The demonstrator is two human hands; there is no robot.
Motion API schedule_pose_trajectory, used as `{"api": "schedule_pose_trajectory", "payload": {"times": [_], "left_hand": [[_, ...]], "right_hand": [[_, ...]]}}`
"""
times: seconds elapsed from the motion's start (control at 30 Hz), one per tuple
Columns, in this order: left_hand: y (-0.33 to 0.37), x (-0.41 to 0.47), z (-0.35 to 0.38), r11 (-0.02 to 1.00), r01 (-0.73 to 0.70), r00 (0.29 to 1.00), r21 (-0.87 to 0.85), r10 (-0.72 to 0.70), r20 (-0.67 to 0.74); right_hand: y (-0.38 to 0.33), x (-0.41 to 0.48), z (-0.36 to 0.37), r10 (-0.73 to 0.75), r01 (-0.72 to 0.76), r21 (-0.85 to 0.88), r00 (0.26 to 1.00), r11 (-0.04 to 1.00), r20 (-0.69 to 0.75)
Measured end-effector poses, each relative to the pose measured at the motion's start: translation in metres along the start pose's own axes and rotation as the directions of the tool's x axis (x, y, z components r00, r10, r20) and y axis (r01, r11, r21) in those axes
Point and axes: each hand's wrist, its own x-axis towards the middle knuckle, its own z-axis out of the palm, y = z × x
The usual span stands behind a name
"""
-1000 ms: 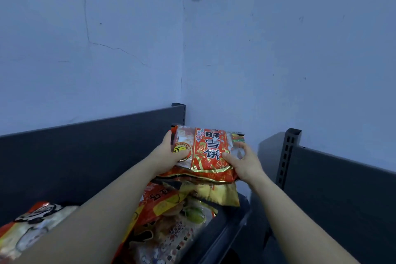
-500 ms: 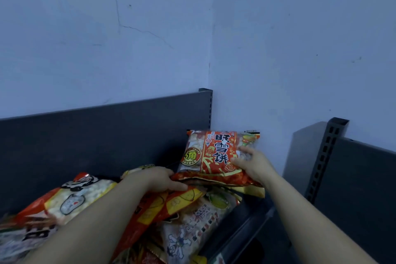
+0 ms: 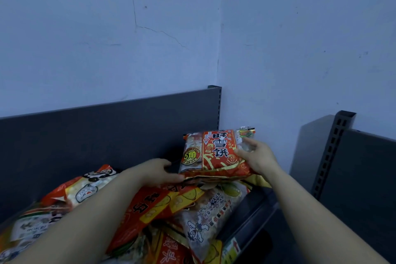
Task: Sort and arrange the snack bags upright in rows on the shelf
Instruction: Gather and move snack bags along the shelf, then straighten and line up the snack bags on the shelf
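A red snack bag (image 3: 216, 152) with white characters and a round "5" badge stands tilted at the back right corner of the dark shelf (image 3: 107, 130). My right hand (image 3: 255, 156) grips its right edge, thumb on the front. Stretched flat, my left hand (image 3: 154, 171) rests on the pile with its fingertips at the bag's lower left corner. Below lie an orange-red bag (image 3: 150, 206), a clear bag (image 3: 205, 221) printed with a cartoon figure, and a red and white bag (image 3: 85, 186) at the left.
Several more bags lie jumbled at the lower left (image 3: 27, 229). The shelf's front lip (image 3: 252, 227) carries a price label. A second dark shelf unit with a slotted post (image 3: 334, 152) stands at the right. Cracked blue walls meet behind the shelf corner.
My left hand has let go of the red bag's left edge and dropped onto the pile. The right hand has carried the bag back toward the shelf's corner.
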Motion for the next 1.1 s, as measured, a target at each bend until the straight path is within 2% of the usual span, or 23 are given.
{"api": "schedule_pose_trajectory", "payload": {"times": [0.13, 0.2, 0.27, 0.33, 0.43, 0.63, 0.73, 0.8, 0.93, 1.1], "left_hand": [[0.012, 0.002, -0.007, 0.971, -0.102, 0.992, -0.218, 0.084, -0.093], [0.017, 0.008, -0.008, 0.953, -0.122, 0.988, -0.278, 0.090, -0.123], [0.021, 0.014, -0.008, 0.965, -0.090, 0.982, -0.247, 0.044, -0.185], [0.025, 0.019, -0.009, 0.982, -0.064, 0.974, -0.180, 0.022, -0.226], [0.034, 0.026, -0.011, 0.987, -0.089, 0.980, -0.134, 0.062, -0.191], [0.040, 0.046, -0.004, 0.995, -0.086, 0.987, -0.047, 0.079, -0.142], [0.039, 0.049, -0.001, 0.996, -0.080, 0.987, -0.029, 0.075, -0.139], [0.042, 0.050, 0.002, 0.996, -0.082, 0.985, -0.016, 0.079, -0.156], [0.043, 0.054, 0.003, 0.998, -0.061, 0.982, -0.024, 0.056, -0.178], [0.045, 0.057, 0.006, 1.000, -0.012, 0.982, 0.004, 0.012, -0.190]], "right_hand": [[-0.006, 0.000, 0.013, -0.064, 0.062, 0.089, 0.998, 0.994, 0.023], [-0.014, -0.004, 0.020, -0.122, 0.112, 0.102, 0.988, 0.988, 0.097], [-0.017, -0.002, 0.021, -0.143, 0.130, 0.082, 0.974, 0.988, 0.175], [-0.012, 0.005, 0.012, -0.131, 0.129, 0.024, 0.982, 0.991, 0.133], [0.010, 0.018, -0.013, -0.066, 0.065, -0.163, 0.998, 0.984, -0.003], [0.055, 0.030, -0.019, 0.160, -0.092, -0.481, 0.982, 0.872, 0.101], [0.066, 0.034, -0.014, 0.231, -0.179, -0.477, 0.972, 0.861, 0.051], [0.074, 0.037, -0.015, 0.180, -0.170, -0.456, 0.983, 0.873, -0.022], [0.072, 0.036, -0.024, -0.010, -0.033, -0.405, 0.995, 0.914, -0.102], [0.058, 0.026, -0.054, -0.105, 0.030, -0.403, 0.981, 0.915, -0.166]]}}
